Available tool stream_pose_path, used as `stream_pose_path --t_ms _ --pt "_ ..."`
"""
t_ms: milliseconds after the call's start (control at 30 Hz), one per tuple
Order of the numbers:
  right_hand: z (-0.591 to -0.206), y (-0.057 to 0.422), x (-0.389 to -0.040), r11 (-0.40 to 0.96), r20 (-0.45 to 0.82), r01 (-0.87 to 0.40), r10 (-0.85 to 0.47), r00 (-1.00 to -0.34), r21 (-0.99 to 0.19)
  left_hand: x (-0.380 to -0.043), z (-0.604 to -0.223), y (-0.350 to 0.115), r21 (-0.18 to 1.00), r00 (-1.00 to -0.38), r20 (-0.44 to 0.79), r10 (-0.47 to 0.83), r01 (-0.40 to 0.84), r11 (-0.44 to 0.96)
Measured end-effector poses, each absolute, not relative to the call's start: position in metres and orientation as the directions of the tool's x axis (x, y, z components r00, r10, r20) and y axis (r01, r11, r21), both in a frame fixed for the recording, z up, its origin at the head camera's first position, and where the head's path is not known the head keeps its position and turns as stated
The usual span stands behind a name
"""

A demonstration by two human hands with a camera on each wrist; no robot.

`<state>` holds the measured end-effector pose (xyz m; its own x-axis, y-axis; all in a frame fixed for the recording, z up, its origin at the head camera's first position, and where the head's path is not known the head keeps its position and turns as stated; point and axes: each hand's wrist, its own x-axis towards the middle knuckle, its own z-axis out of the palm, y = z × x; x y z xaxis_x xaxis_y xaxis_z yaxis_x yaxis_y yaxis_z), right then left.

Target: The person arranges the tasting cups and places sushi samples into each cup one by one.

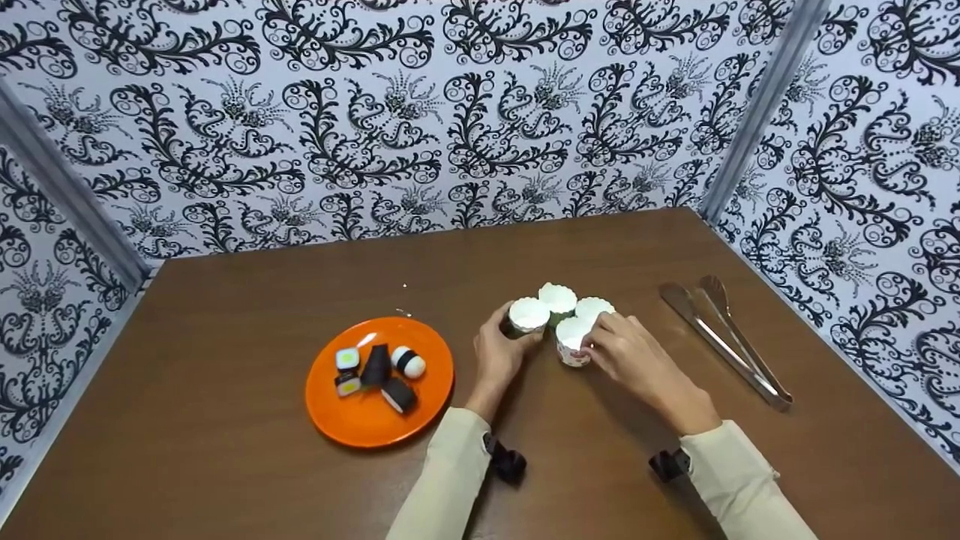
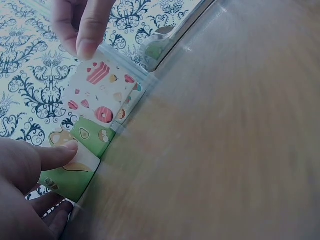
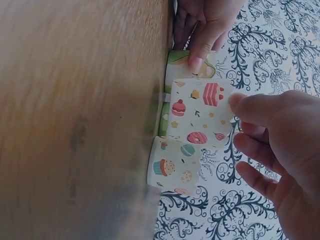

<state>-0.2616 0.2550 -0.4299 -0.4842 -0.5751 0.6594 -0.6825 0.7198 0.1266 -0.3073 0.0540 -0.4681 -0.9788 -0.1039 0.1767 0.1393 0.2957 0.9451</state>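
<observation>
Several paper cupcake cups stand together, their white insides facing up in the head view. My left hand (image 1: 501, 356) holds the leftmost, a green cup (image 2: 75, 172) with an animal print, thumb on its near side and fingers around it. With my right hand (image 1: 634, 356) I pinch the rim of the nearest, a white cup (image 3: 200, 110) printed with pink cakes and donuts. Behind these are another green cup (image 1: 557, 298) and a white cup with a cupcake print (image 3: 172, 165). In the head view, my right fingers partly cover the nearest cup.
An orange plate (image 1: 330, 424) to the left bears toy-like sushi pieces (image 1: 377, 366). Metal tongs (image 1: 724, 341) lie on the brown table (image 1: 247, 480) to the right. Patterned walls (image 1: 360, 112) enclose the back and sides.
</observation>
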Motion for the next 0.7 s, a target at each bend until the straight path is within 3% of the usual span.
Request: stream_pose_path --t_ms 433,700 --pt "-0.4318 0.261 -0.2574 0.74 0.597 -0.666 -0.58 -0.555 0.099 -0.3081 -0.4697 0.0543 0.945 -0.981 0.174 -0.092 0.14 0.296" --pt "-0.4296 0.2625 -0.256 0.748 0.596 -0.657 -0.572 -0.564 0.096 -0.3079 -0.4691 0.0544 0.95 -0.982 0.165 -0.094 0.132 0.283"
